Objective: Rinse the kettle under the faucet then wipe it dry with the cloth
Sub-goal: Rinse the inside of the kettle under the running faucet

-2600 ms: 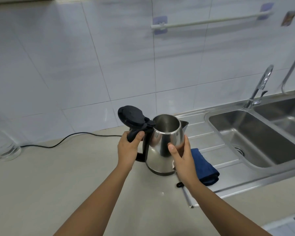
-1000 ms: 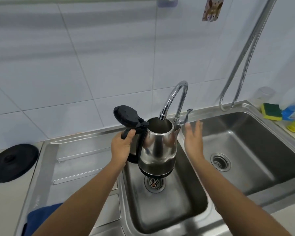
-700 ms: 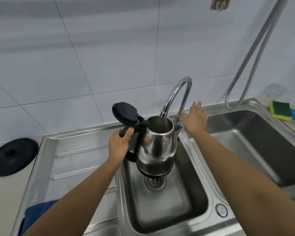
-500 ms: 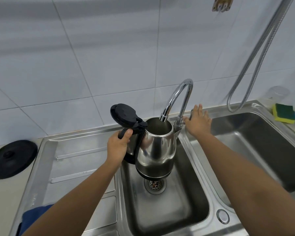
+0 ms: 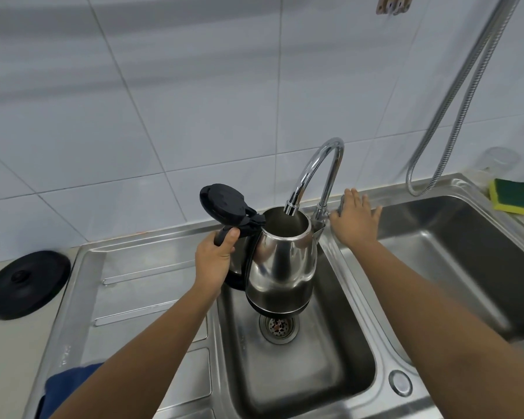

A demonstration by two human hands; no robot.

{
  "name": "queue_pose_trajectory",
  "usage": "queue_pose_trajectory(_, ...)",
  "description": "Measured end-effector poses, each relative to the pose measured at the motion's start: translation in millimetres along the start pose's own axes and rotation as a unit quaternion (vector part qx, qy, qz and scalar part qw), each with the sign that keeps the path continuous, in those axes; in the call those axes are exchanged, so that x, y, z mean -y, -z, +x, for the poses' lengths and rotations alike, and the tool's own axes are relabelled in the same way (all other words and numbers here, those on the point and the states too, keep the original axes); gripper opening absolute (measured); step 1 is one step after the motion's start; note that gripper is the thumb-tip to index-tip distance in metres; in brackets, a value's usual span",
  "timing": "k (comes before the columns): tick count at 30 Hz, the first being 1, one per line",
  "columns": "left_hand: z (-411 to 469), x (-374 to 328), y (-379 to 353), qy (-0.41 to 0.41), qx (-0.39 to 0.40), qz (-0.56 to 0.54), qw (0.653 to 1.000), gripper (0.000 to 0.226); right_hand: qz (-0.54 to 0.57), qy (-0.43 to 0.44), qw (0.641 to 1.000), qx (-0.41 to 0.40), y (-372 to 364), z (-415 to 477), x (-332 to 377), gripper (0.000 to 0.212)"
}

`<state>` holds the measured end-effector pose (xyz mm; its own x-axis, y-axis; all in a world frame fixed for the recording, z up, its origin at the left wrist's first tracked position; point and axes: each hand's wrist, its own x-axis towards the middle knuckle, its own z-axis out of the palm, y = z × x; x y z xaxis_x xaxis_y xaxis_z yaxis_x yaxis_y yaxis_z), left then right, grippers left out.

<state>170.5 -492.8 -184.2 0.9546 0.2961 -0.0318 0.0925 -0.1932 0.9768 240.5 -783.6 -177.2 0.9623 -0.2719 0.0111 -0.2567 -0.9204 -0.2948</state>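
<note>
A steel kettle [image 5: 282, 267] with its black lid [image 5: 223, 202] flipped open hangs above the left sink basin [image 5: 300, 373]. My left hand [image 5: 214, 258] grips its black handle. The chrome faucet [image 5: 318, 170] curves over so its spout sits just inside the kettle's mouth; no water stream is visible. My right hand [image 5: 356, 220] rests on the faucet's lever at the base, fingers spread over it. The blue cloth [image 5: 64, 385] lies on the drainboard at lower left, partly hidden by my left forearm.
A black round kettle base [image 5: 25, 284] sits on the counter left of the drainboard [image 5: 139, 276]. The right basin [image 5: 454, 252] lies beside my right arm. A metal hose [image 5: 454, 116] hangs from the wall; a yellow-green sponge [image 5: 510, 196] sits at the far right.
I carried the kettle from the counter to the left basin under the spout. My right hand left the kettle, reached to the faucet's lever and now lies on it.
</note>
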Motion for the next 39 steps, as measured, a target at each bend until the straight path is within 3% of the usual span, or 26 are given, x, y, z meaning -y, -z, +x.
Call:
queue_pose_trajectory(7, 0, -2, -2, -0.001, 0.006, 0.011, 1.0, 0.069, -0.009, 0.008, 1.0, 0.0, -3, -12, -4, 0.072)
queue_pose_trajectory(24, -2, -5, -3, -0.011, 0.01, 0.012, 1.0, 0.063, -0.03, 0.012, 0.999, 0.011, -13, -28, -12, 0.072)
queue_pose_trajectory(28, -3, -5, -1, -0.004, 0.007, 0.007, 1.0, 0.063, -0.001, 0.01, 1.0, 0.016, -12, -31, -11, 0.075)
queue_pose_trajectory(30, -3, -5, 0, 0.0, 0.006, 0.004, 1.0, 0.065, 0.074, -0.003, 0.997, -0.001, -13, -40, -10, 0.074)
queue_pose_trajectory(33, -3, -6, 2, 0.003, 0.005, 0.0, 1.0, 0.074, 0.313, -0.06, 0.948, 0.006, -22, -71, -1, 0.066)
queue_pose_trajectory(36, -4, -8, 3, 0.006, 0.002, -0.001, 1.0, 0.081, 0.55, -0.097, 0.825, 0.08, -32, -113, 15, 0.036)
queue_pose_trajectory(37, -5, -8, 3, 0.009, 0.001, -0.004, 1.0, 0.082, 0.582, -0.083, 0.802, 0.101, -36, -125, 19, 0.037)
queue_pose_trajectory(39, -6, -10, 4, 0.01, 0.001, -0.007, 1.0, 0.084, 0.591, -0.043, 0.793, 0.137, -38, -141, 24, 0.058)
